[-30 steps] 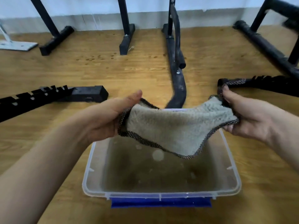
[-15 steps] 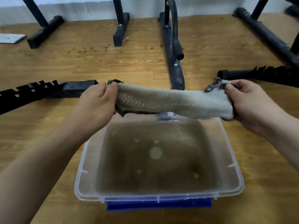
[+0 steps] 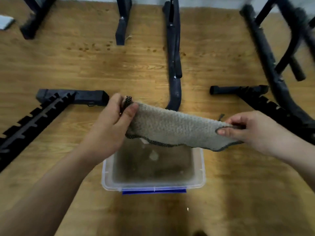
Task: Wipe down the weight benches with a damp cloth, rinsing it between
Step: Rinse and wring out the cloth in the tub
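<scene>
A grey fluffy cloth (image 3: 173, 126) with a dark stitched edge is stretched out flat between both hands, above the far end of a clear plastic tub (image 3: 107, 174). The tub sits on the wooden floor and holds murky brownish water. My left hand (image 3: 115, 123) pinches the cloth's left corner. My right hand (image 3: 245, 128) grips its right edge between thumb and fingers. The cloth hides the tub's far rim.
Black metal bench frames stand on the floor: a notched rail (image 3: 34, 120) at the left, a central foot bar (image 3: 173, 57) beyond the tub, a notched rail and tubes (image 3: 265, 106) at the right. A blue clip (image 3: 153, 191) marks the tub's near side.
The view has risen, so the tub looks smaller and farther below. The cloth went from hanging slack to being pulled out and spread wide between the hands.
</scene>
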